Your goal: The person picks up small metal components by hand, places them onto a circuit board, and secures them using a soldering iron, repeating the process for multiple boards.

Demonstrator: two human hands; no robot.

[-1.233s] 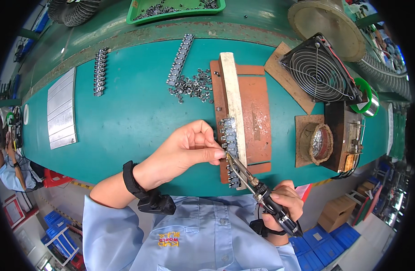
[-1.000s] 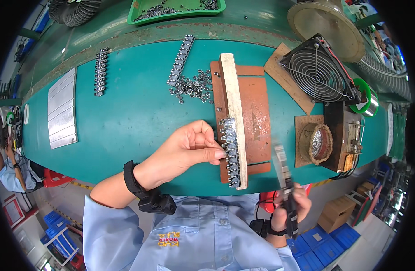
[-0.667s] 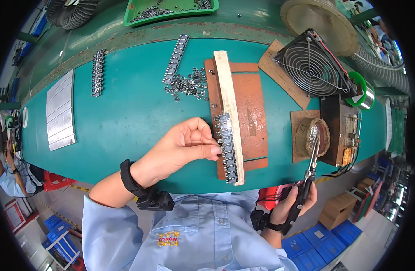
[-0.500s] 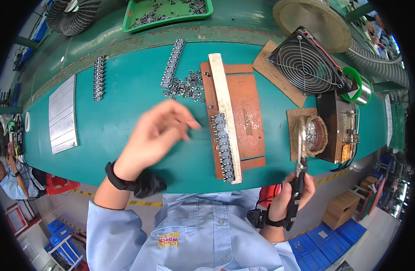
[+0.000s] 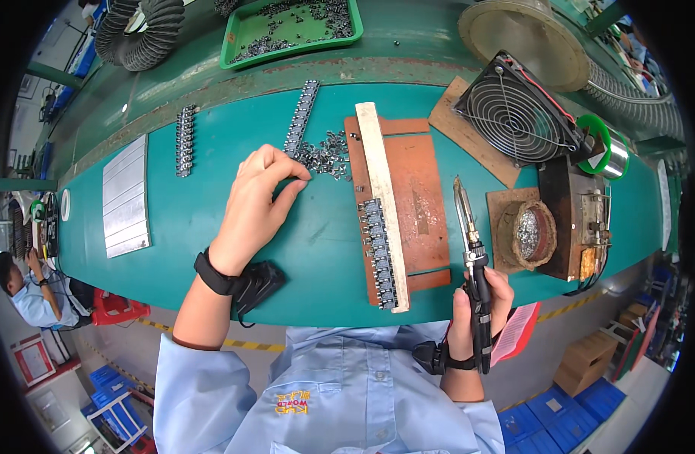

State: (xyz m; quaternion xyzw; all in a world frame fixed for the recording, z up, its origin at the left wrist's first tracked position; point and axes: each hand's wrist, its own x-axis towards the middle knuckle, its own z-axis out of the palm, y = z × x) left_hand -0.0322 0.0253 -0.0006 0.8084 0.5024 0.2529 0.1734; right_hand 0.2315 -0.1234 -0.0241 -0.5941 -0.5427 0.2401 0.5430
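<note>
The pale bar [image 5: 378,166] stands on a brown board [image 5: 419,189] on the green worktop [image 5: 166,265]. A strip of small circuit boards [image 5: 378,253] lies against the bar's near half, on its left side. The left hand [image 5: 253,200] is left of the bar, thumb and forefinger drawn close together just beside a pile of small metal parts [image 5: 328,155]; whether they pinch a part cannot be told. The right hand [image 5: 462,333], right of the bar's near end, is wrapped around a soldering iron [image 5: 476,261], its tip pointing away from the body and clear of the bar.

Left of the bar's far end lies a second circuit-board strip [image 5: 302,113], touching the pile; farther left are a third strip [image 5: 184,140] and a grooved silver plate [image 5: 126,200]. Beyond the bar sits a green tray [image 5: 302,50]. To the bar's right stand a crusted round pot [image 5: 506,231], a black fan [image 5: 518,113] and a green-rimmed wire spool [image 5: 618,159].
</note>
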